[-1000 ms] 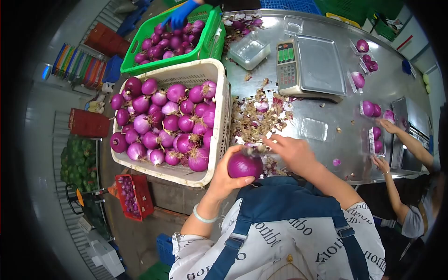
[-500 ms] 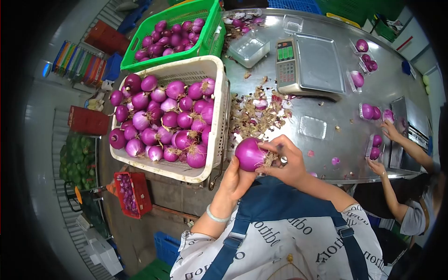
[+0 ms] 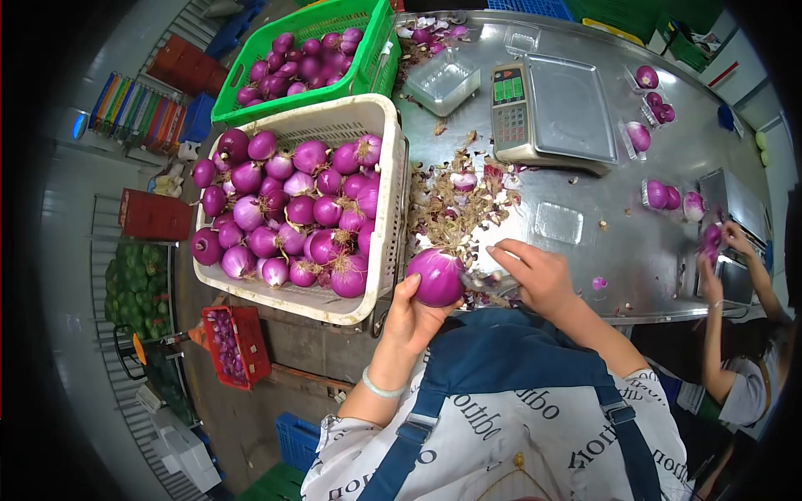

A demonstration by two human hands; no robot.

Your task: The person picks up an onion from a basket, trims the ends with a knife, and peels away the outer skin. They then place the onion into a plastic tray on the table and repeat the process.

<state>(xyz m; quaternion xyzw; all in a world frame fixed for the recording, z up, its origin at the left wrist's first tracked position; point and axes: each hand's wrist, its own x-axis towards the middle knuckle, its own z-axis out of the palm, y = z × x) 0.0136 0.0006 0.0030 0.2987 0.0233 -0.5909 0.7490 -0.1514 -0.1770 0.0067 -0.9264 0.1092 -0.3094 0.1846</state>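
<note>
As the left hand (image 3: 411, 313) cradles a purple onion (image 3: 436, 278) from beneath, just below the center of the frame, the right hand (image 3: 539, 277) works close at the bulb's side above a worker's blue apron (image 3: 510, 346). Careful handling would seem to call for a steady, snug hold on the round, smooth onion, short and light strokes of the right hand, and left fingertips clear of the blurred grayish object (image 3: 493, 282) between hand and bulb. The left thumb lies up along the onion's near side, the palm curved under it; the right index finger reaches out, apart from the bent others, and whether they pinch the object cannot be told. Dry scraps (image 3: 455, 204) lie beyond, between a white crate (image 3: 389, 179) at left and a scale (image 3: 572, 113) at upper right.
</note>
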